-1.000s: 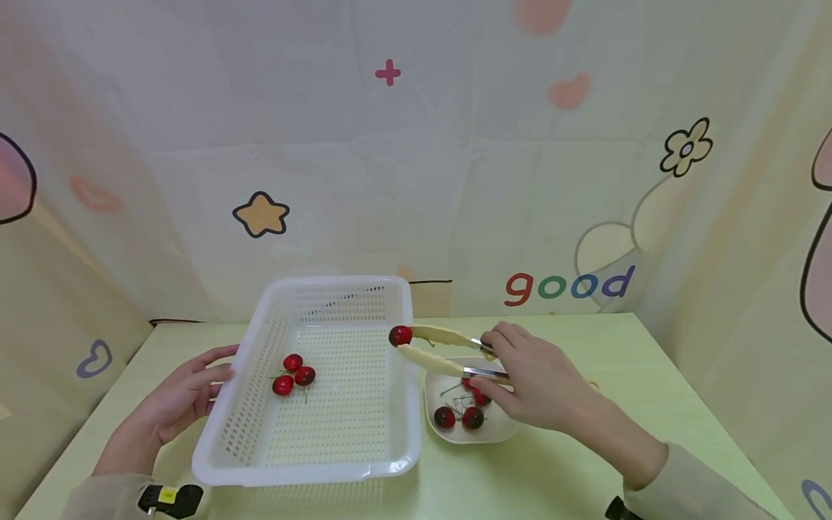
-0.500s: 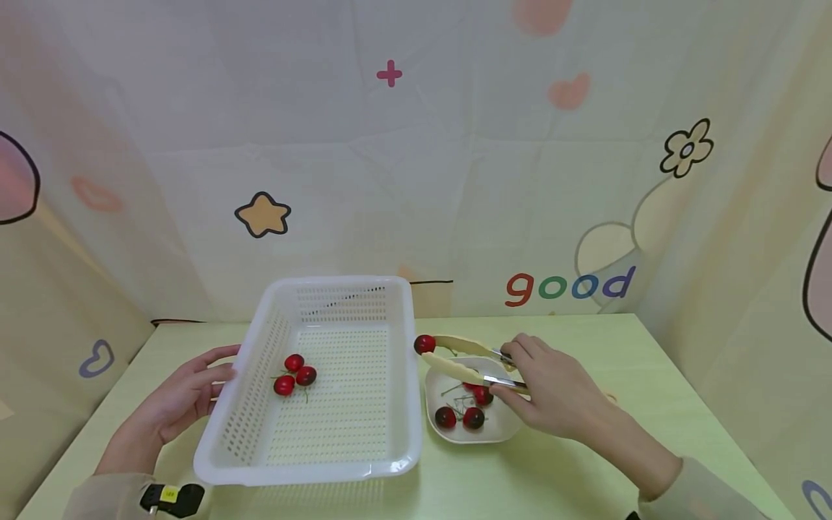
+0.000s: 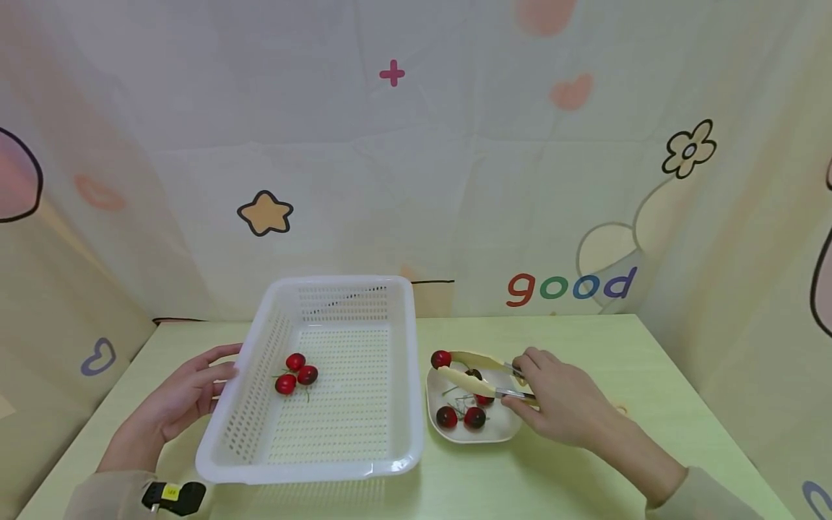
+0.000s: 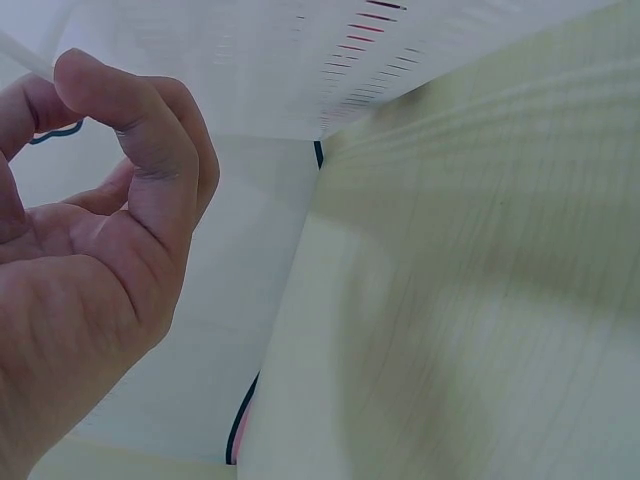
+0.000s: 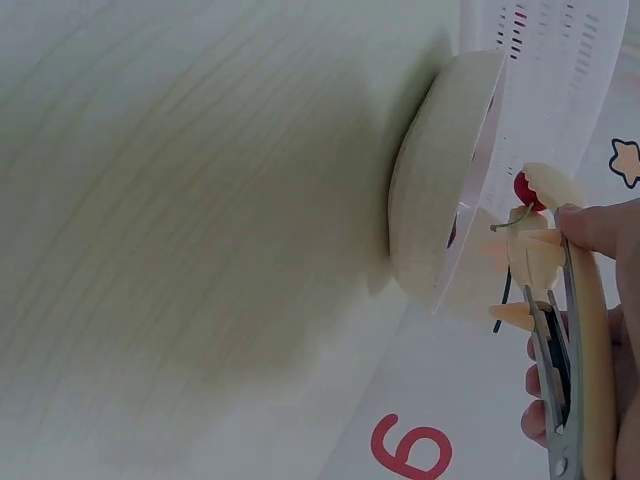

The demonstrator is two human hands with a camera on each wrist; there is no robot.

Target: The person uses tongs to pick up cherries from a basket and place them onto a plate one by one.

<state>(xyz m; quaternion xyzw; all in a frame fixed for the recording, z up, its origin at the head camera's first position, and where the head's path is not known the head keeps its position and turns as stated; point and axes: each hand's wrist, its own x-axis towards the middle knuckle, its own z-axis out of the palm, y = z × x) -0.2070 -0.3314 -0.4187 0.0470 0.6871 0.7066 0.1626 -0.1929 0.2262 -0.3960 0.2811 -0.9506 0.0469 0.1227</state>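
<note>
My right hand (image 3: 562, 397) grips a pair of tongs (image 3: 471, 383) with cream tips and metal arms. A red cherry (image 3: 440, 359) sits between the tips, over the left back edge of a small white bowl (image 3: 507, 430). Several dark red cherries with green stems, one of them a cherry (image 3: 475, 417) near the front, lie in that bowl. To its left stands a white perforated basket (image 3: 338, 433) with 3 cherries (image 3: 308, 375) on its floor. My left hand (image 3: 185, 393) holds the basket's left rim with bent fingers (image 4: 165, 160); their grip is partly hidden.
All stands on a pale green wood-grain table (image 3: 604, 462). A patterned cloth (image 3: 351, 180) hangs behind and at both sides. The basket's right wall rises close beside the bowl. A small beige thing (image 3: 622, 409) shows behind the right wrist.
My right hand has moved right and slightly down, carrying the tongs and cherry from the basket's right rim to over the bowl. The left hand and basket stay in place.
</note>
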